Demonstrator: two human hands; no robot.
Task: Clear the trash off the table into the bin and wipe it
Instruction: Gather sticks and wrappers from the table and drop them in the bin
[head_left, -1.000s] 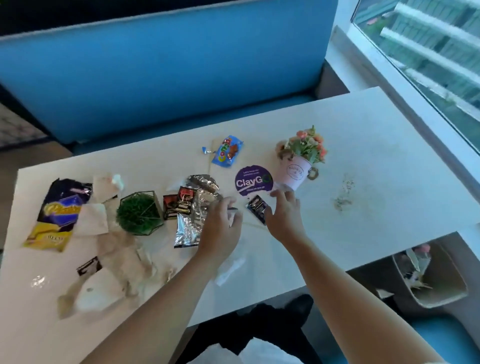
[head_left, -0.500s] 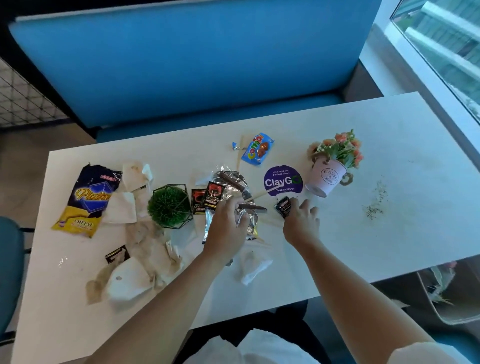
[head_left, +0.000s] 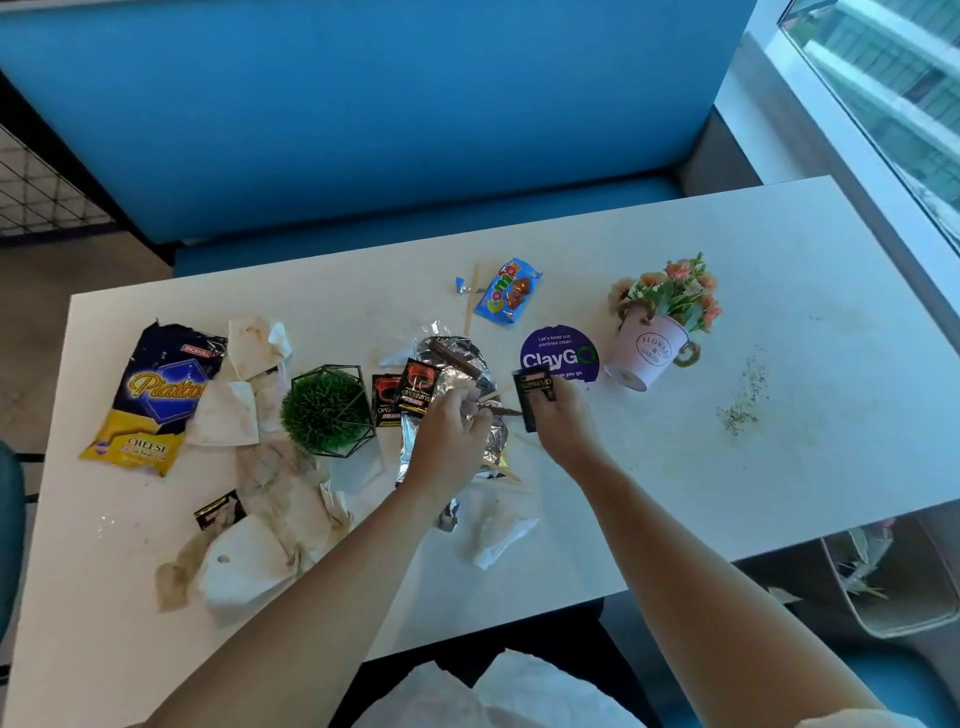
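At the near edge of the table (head_left: 779, 493), stained, crumpled napkins (head_left: 260, 551) lie to the left. The bin (head_left: 883, 587) stands on the floor below the near right corner, with a few scraps inside. Just beyond, mid-table, the left hand (head_left: 449, 441) curls its fingers round a thin dark strip (head_left: 501, 411) above a flattened foil wrapper (head_left: 457, 364). The right hand (head_left: 566, 421) pinches a small black sachet (head_left: 535, 397), raised on edge.

Both pieces look light and slick and are held only at the fingertips, so either could slip out on the way to the bin, which is low and well apart. A right-arm swing towards the bin could also knock the pink flower pot (head_left: 649, 353) just beyond that hand.

The trash is mostly flat, torn-open packaging and soiled paper. A chip bag (head_left: 156, 389) lies at the left, a blue candy wrapper (head_left: 506, 293) farther off, and dark crumbs (head_left: 743, 400) at the right.
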